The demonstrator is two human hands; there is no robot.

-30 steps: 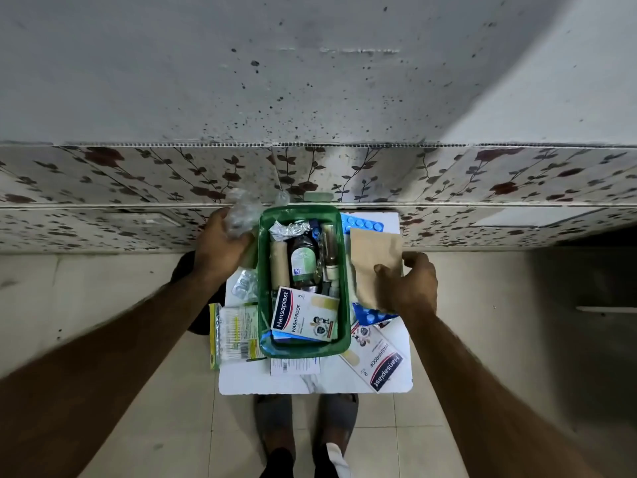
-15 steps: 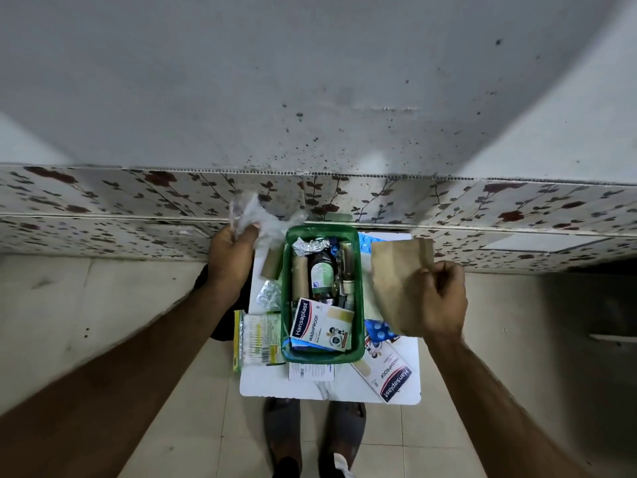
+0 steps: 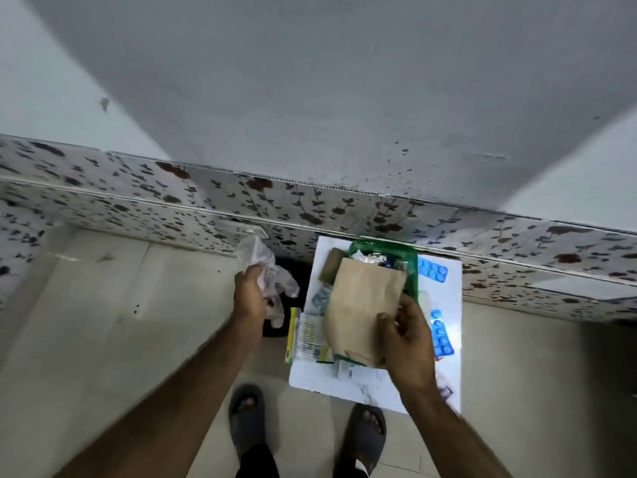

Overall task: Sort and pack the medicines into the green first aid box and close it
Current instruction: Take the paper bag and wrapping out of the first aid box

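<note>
Small white table [image 3: 375, 384] against a floral-tiled wall, green first aid box [image 3: 412, 270] at its far end. Your right hand [image 3: 408, 336] pinches the brown paper bag [image 3: 362, 305] by its near corner over the box; it's light and floppy, so support it underneath. Your left hand [image 3: 250, 294] is closed around crinkly clear plastic [image 3: 265, 270] off to the left.

Brown paper bag [image 3: 362, 312] over the green first aid box [image 3: 410, 267] opening; far end uncovered.

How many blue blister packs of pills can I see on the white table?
2. One blue blister pack lies beside the green box's far right corner; the other lies nearer, just right of the right hand. The brown paper bag may hide more.
</note>
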